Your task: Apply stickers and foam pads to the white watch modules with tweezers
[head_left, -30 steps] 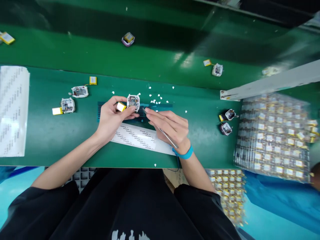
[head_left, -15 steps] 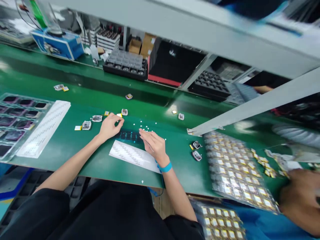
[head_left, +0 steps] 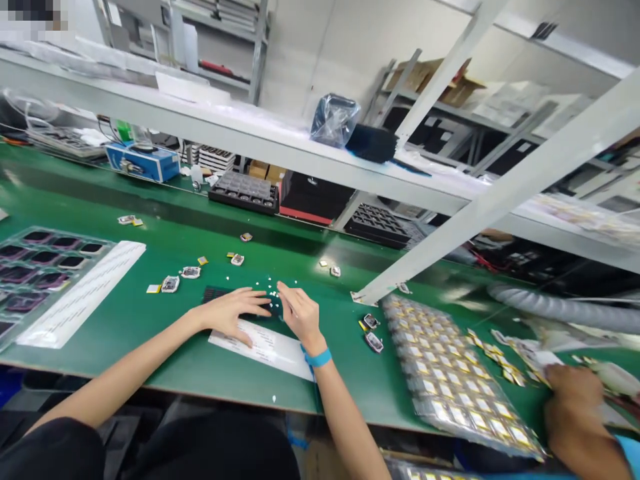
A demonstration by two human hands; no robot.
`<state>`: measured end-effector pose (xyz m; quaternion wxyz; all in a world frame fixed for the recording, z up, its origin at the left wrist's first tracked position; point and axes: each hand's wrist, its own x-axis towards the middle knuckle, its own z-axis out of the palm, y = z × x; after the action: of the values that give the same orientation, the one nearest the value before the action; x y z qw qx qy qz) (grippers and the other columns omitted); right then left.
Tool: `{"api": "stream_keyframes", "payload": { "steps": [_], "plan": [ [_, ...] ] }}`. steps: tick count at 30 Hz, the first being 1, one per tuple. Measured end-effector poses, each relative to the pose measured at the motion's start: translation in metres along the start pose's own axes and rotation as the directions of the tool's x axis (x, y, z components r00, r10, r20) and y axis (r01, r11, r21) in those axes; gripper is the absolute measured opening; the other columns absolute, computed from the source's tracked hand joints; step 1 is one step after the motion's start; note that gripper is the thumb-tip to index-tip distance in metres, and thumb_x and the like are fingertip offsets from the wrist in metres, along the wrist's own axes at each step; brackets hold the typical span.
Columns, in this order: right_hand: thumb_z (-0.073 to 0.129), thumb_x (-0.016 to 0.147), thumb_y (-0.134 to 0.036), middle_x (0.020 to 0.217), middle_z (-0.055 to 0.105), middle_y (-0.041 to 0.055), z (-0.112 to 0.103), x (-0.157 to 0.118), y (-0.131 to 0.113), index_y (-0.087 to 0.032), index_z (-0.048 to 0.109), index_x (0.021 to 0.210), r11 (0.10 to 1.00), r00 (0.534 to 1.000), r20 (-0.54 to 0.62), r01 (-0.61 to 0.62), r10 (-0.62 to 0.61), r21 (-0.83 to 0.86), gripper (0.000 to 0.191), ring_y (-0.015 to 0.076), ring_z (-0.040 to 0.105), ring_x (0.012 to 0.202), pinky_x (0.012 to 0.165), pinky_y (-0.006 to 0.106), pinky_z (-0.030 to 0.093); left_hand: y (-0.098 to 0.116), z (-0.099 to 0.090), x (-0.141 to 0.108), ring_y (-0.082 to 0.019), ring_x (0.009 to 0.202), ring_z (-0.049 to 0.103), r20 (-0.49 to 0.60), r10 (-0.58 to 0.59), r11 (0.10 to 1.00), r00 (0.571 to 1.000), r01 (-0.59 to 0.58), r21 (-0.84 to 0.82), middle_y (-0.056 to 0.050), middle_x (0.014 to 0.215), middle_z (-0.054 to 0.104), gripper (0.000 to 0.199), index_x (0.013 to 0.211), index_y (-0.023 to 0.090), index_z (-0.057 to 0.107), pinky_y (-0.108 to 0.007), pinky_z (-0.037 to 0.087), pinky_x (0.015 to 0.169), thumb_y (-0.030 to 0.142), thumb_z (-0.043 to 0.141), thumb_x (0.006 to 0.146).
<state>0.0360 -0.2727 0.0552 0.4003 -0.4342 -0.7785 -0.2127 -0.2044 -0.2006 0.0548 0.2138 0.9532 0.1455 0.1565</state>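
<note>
My left hand is open, its fingers spread over a dark strip with a printed grid and the upper left of a white sheet of printed labels. My right hand is just right of the strip, its fingers drawn together and pointing away from me. Whether something small is between those fingertips is hidden. Several tiny white pieces lie scattered by the right fingertips. A blue wrist strap with a cord circles my right wrist.
Small white-framed units with yellow-edged pieces dot the green bench. A clear tray of dark parts and a label sheet lie left; a filled plastic tray lies right, near a slanted post and another person's hand.
My left hand has gone from a pinch to spread fingers and moved right and toward me over the strip. My right fingers have turned more upright. The camera has tilted up, showing more shelving.
</note>
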Motion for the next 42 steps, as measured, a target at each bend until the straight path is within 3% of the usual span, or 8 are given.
{"api": "stream_keyframes", "payload": {
  "steps": [3,7,13,19,27,34,38,42],
  "plan": [
    [0.055,0.103,-0.012,0.109,0.083,0.0094,0.003,-0.006,0.011,-0.018,0.074,0.124,0.996,0.998,-0.022,-0.065,0.064,-0.056,0.03,0.0182,0.077,0.082,0.074,0.028,0.064,0.014,0.022,0.002,-0.04,0.155,0.037,0.122,0.138,0.99,0.983,-0.139,0.002,-0.011,0.162,0.048,0.059,0.136,0.03,0.072,-0.063,0.023,0.129,0.055,0.081,0.083],
    [0.054,0.105,-0.015,0.108,0.083,0.01,0.003,-0.012,0.029,-0.015,0.075,0.119,0.978,0.987,-0.047,-0.156,0.151,-0.137,0.025,0.0177,0.076,0.083,0.076,0.028,0.063,0.021,0.039,0.005,-0.041,0.156,0.036,0.097,0.107,0.991,0.99,-0.114,0.067,-0.017,0.166,0.04,0.057,0.139,0.022,0.07,-0.064,0.023,0.129,0.048,0.077,0.089],
    [0.051,0.107,-0.019,0.107,0.083,0.0091,-0.002,-0.014,0.043,-0.017,0.075,0.118,0.952,0.975,-0.036,-0.222,0.219,-0.211,0.026,0.0169,0.076,0.084,0.077,0.028,0.062,0.024,0.025,0.006,-0.039,0.155,0.038,0.107,0.155,0.968,0.982,-0.173,0.18,-0.02,0.165,0.041,0.042,0.121,0.014,0.076,-0.06,0.023,0.131,0.044,0.074,0.091],
    [0.052,0.107,-0.021,0.109,0.083,0.0068,0.0,-0.016,0.039,-0.022,0.075,0.12,0.955,0.974,0.034,-0.215,0.226,-0.205,0.026,0.0173,0.076,0.083,0.076,0.028,0.062,0.02,0.021,0.005,-0.039,0.151,0.046,0.096,0.137,0.967,0.986,-0.154,0.202,-0.022,0.158,0.051,0.038,0.123,0.013,0.073,-0.061,0.029,0.128,0.033,0.072,0.09],
    [0.056,0.104,-0.012,0.119,0.08,0.0057,-0.001,-0.011,0.023,-0.023,0.073,0.127,0.993,0.996,0.059,-0.067,0.073,-0.096,0.031,0.0166,0.076,0.089,0.083,0.029,0.064,0.016,0.031,0.007,-0.033,0.132,0.064,-0.121,0.188,0.946,0.975,-0.146,0.29,-0.018,0.138,0.07,0.031,0.117,0.013,0.073,-0.057,0.042,0.121,0.033,0.054,0.103],
    [0.059,0.101,-0.009,0.121,0.08,0.0058,0.0,-0.007,0.008,-0.022,0.069,0.133,0.999,0.997,0.065,0.034,-0.034,-0.014,0.036,0.0172,0.076,0.091,0.082,0.03,0.066,0.012,0.035,0.009,-0.032,0.127,0.066,-0.376,0.006,0.939,0.926,0.124,0.321,-0.016,0.128,0.075,0.029,0.118,0.014,0.073,-0.055,0.047,0.117,0.031,0.057,0.102],
    [0.061,0.098,-0.006,0.121,0.08,0.0077,-0.006,-0.001,-0.001,-0.02,0.065,0.139,0.997,0.996,0.049,0.077,-0.077,0.016,0.043,0.0191,0.076,0.091,0.081,0.032,0.066,0.0,0.028,0.009,-0.034,0.12,0.069,-0.451,-0.078,0.909,0.889,0.249,0.335,-0.016,0.122,0.077,0.025,0.111,0.013,0.074,-0.059,0.051,0.111,0.027,0.056,0.102],
    [0.061,0.096,-0.003,0.121,0.08,0.007,-0.011,0.001,-0.003,-0.019,0.064,0.138,0.997,0.996,0.044,0.071,-0.073,0.043,0.045,0.0198,0.074,0.092,0.08,0.031,0.066,-0.004,0.022,0.008,-0.033,0.117,0.07,-0.49,-0.089,0.898,0.867,0.283,0.338,-0.015,0.119,0.078,0.022,0.107,0.013,0.073,-0.06,0.052,0.108,0.025,0.055,0.103]
  ]
}}
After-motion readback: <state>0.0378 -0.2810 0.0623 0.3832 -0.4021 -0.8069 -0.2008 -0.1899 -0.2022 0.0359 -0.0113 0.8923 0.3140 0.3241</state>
